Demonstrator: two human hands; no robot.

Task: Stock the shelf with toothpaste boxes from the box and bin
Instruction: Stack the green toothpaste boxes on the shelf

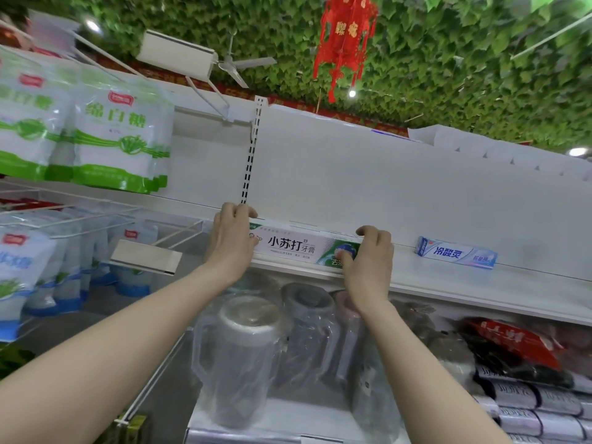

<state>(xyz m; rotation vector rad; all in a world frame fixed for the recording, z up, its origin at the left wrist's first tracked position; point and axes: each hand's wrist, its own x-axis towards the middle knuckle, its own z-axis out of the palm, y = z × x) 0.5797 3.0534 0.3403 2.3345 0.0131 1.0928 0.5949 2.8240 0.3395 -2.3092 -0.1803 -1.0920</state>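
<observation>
Head view | left hand (232, 241) and right hand (368, 261) each curl round 1 end of toothpaste box (294, 246) | box lies lengthwise at front edge of shelf (528, 267) | likely light, stiff thin card, crushable: hold the ends, squeeze gently

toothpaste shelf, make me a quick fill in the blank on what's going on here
The left hand and right hand hold one toothpaste box at its two ____. A blue toothpaste box lies on the shelf to its ____. The jugs below the shelf are wrapped in clear ____.
Missing words: ends; right; plastic
</observation>
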